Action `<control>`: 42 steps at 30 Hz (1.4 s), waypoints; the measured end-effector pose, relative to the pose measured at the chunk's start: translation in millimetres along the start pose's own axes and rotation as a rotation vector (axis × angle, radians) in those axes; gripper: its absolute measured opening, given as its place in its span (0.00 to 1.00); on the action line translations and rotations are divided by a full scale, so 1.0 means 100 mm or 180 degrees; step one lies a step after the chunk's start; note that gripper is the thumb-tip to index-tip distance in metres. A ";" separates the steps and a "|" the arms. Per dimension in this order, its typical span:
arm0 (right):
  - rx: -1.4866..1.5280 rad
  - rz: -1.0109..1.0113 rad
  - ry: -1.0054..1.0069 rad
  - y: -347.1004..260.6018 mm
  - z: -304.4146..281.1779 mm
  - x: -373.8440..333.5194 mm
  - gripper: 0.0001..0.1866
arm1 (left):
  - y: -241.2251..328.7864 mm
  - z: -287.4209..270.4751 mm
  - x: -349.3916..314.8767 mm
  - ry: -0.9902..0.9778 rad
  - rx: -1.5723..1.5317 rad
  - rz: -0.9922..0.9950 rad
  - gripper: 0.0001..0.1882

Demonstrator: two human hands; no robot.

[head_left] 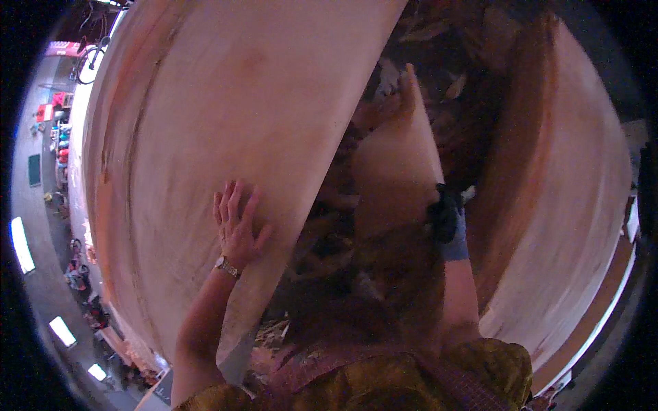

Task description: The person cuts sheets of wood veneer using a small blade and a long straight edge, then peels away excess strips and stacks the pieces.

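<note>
My bare left hand (237, 226), with a wristwatch (227, 266) below it, lies flat with fingers spread on a large, pale wooden slab (253, 103). My right hand (447, 216) wears a dark glove with a blue-grey cuff. Its fingers are closed at the lower end of the bright edge of a smaller, thin wooden board (401, 171), which tapers to a point at its far end. Beside the glove a small pale end sticks out; what it belongs to cannot be made out. Shadow hides the board's lower part.
Another big curved wooden piece (562, 185) stands to my right, brown along its inner edge. Dark, loose scraps (329, 240) lie in the shaded gap between the large pieces. At far left, a grey floor (38, 198) carries several colourful items and a bicycle (90, 65).
</note>
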State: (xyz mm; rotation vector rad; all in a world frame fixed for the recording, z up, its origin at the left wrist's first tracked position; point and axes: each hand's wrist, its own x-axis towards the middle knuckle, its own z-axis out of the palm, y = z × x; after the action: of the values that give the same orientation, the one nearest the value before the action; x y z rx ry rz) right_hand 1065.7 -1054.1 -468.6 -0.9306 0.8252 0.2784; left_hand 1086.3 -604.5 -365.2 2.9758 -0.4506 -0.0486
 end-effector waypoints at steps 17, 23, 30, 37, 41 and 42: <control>-0.0754 -0.1548 0.0060 -2.30 0.69 -1.60 0.17 | 0.46 0.23 0.04 -0.0375 -0.3960 -0.0559 0.36; -0.1499 -0.1575 -0.0227 -2.82 1.07 -1.80 0.20 | 1.22 -1.60 1.29 -0.1838 -0.7719 -0.1237 0.30; -0.2920 -0.3487 -0.1005 -3.55 2.13 -0.87 0.24 | 0.63 -2.51 1.77 -0.0097 -0.6771 -0.0528 0.16; -0.2515 -0.4343 -0.2777 -2.19 3.77 -1.38 0.42 | -0.39 -3.43 1.22 0.2862 -0.6261 -0.0838 0.18; -0.2385 -0.3795 -0.3665 -1.10 4.24 -1.71 0.41 | -0.89 -3.40 0.17 0.4166 -0.6169 -0.0809 0.18; -0.2400 -0.3817 -0.3850 -0.76 4.41 -1.67 0.38 | -1.11 -3.46 -0.11 0.4306 -0.6118 -0.0812 0.18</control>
State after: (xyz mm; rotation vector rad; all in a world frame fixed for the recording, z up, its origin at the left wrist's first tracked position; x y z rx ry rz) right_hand 1218.7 -725.4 -157.4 -1.5068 -1.0532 0.0319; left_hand 1126.4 -453.1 -37.4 0.7343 0.1873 0.8386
